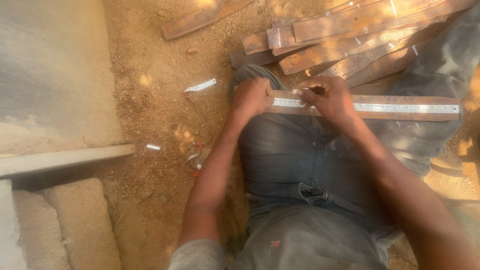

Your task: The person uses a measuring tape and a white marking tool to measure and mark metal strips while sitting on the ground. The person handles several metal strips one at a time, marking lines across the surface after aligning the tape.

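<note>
Resting across the lap, a rusty bar (400, 114) carries a ruler (380, 107); left hand (251, 97) clenched on the bar's end, right hand (327, 97) pinching a small white marker (298, 92) above the ruler

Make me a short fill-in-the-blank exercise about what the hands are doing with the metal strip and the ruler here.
1. The long rusty flat metal strip rests across the person's ____.
2. A silver steel ruler lies ____ that strip.
3. The left hand grips the strip's ____ end.
4. More rusty metal strips lie piled on the ____ ground.

Missing words: lap; on; left; dirt
</note>
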